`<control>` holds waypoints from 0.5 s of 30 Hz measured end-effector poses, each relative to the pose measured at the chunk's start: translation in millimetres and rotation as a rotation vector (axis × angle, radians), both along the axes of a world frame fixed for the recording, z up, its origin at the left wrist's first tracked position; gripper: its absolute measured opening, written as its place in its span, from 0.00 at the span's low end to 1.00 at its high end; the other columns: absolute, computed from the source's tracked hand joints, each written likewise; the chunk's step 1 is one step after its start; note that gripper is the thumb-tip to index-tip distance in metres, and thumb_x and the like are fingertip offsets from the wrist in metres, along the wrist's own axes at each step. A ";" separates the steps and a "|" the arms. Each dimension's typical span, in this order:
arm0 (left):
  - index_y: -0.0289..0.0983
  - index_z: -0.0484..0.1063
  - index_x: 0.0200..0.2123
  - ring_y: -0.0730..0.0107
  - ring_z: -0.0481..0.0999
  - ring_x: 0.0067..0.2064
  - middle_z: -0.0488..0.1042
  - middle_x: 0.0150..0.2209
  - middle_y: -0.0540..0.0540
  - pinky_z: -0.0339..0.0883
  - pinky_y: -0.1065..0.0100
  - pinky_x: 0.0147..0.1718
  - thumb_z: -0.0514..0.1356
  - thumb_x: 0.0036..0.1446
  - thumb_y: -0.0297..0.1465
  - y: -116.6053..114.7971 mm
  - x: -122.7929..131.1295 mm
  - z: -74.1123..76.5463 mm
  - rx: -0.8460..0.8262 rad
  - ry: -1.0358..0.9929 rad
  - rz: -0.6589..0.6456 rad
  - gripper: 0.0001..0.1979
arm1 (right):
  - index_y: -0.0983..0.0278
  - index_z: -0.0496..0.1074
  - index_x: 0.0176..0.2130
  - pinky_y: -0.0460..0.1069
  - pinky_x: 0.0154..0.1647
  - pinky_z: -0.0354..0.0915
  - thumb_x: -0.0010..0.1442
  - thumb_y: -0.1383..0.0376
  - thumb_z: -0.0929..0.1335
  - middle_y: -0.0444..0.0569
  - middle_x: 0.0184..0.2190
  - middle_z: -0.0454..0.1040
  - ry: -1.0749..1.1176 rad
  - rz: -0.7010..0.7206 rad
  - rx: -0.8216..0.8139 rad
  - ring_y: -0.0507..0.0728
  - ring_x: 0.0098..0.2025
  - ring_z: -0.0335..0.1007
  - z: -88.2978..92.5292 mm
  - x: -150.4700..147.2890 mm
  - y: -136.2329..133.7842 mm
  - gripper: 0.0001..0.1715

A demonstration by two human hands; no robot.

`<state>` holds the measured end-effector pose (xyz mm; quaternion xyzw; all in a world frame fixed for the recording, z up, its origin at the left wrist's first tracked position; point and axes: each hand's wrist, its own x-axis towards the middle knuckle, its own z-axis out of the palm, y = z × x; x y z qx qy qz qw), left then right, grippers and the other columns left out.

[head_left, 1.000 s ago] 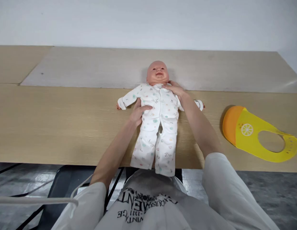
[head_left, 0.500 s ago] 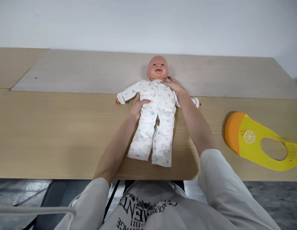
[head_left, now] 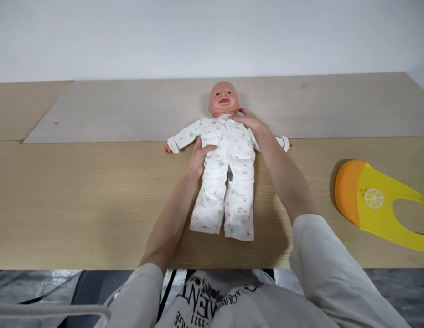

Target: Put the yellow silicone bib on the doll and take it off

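A baby doll (head_left: 229, 155) in white printed pyjamas lies face up on the table, its head toward the wall and its legs toward me. My left hand (head_left: 200, 157) grips the side of its torso, thumb over the front and the other fingers hidden beneath. At the doll's shoulder and neck, my right hand (head_left: 248, 119) is closed round the body, with the fingertips partly behind the neck. The doll's arms spread out to both sides, and my right forearm covers part of one sleeve.
A yellow bib (head_left: 383, 200) with an orange pocket and a citrus-slice print lies at the right, cut off by the frame. The wooden table (head_left: 78, 196) has a greyish strip (head_left: 147, 109) along the wall. A pale cable or bar (head_left: 51, 310) crosses the lower left.
The camera view has shifted slightly, so the bib appears farther right and the table edge lower. Both hands keep the same hold on the doll.
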<state>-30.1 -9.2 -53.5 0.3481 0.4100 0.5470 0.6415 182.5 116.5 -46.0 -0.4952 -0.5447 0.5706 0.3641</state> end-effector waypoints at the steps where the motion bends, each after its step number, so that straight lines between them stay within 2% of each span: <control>1: 0.38 0.69 0.49 0.44 0.72 0.56 0.75 0.50 0.43 0.67 0.49 0.56 0.71 0.37 0.29 0.0 0.5 0.3 0.004 0.005 0.005 0.32 | 0.66 0.52 0.67 0.53 0.61 0.65 0.61 0.64 0.71 0.56 0.61 0.65 0.023 -0.004 -0.004 0.53 0.54 0.69 0.0 0.0 -0.2 0.43; 5: 0.38 0.69 0.47 0.44 0.73 0.55 0.76 0.48 0.43 0.68 0.50 0.54 0.70 0.35 0.29 0.8 2.3 1.7 -0.019 0.010 0.029 0.31 | 0.64 0.53 0.67 0.53 0.59 0.68 0.56 0.61 0.74 0.55 0.60 0.66 0.034 -0.021 -0.031 0.56 0.54 0.70 -0.8 1.2 -0.1 0.47; 10: 0.38 0.70 0.47 0.49 0.75 0.51 0.76 0.47 0.44 0.70 0.54 0.50 0.69 0.36 0.30 0.5 2.1 -0.9 -0.019 0.028 0.055 0.30 | 0.64 0.56 0.66 0.55 0.60 0.67 0.51 0.56 0.76 0.55 0.61 0.66 -0.009 -0.032 -0.004 0.59 0.56 0.70 -5.6 4.3 3.4 0.50; 15: 0.39 0.71 0.48 0.51 0.76 0.50 0.77 0.47 0.45 0.71 0.56 0.48 0.67 0.39 0.30 -5.0 0.2 -3.6 -0.004 0.058 0.066 0.27 | 0.64 0.59 0.64 0.56 0.60 0.66 0.50 0.51 0.76 0.55 0.59 0.67 -0.083 -0.040 0.042 0.59 0.55 0.69 2.3 1.6 -5.6 0.50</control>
